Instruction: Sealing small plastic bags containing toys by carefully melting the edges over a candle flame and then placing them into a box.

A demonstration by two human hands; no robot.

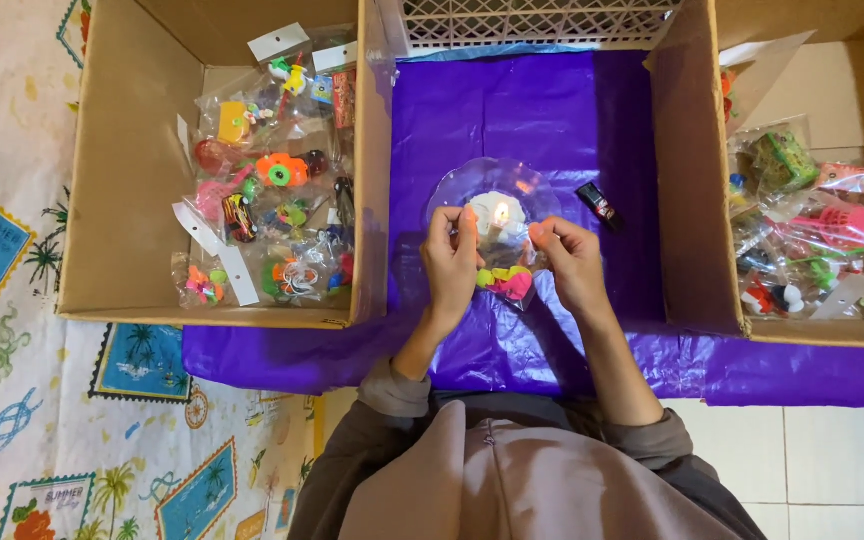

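Head view: fingers (pixel 464 228) apparently pinching toy bag (pixel 505 281)

Toy bag (pixel 508 281) between both hands' fingers (pixel 465 226)

The right cardboard box (pixel 697 200) runs off the frame's edge. The left hand (pixel 449 262) and right hand (pixel 572 262) hide part of the small clear bag (pixel 507 282), and its bright contents are too small to tell apart.

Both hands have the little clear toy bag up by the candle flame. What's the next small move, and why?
Probably ease the bag's open top edge a touch closer to the flame. The left hand and right hand pinch the clear bag at its upper corners just below the lit candle on its clear plate, with the toys hanging at the bottom, away from the heat.
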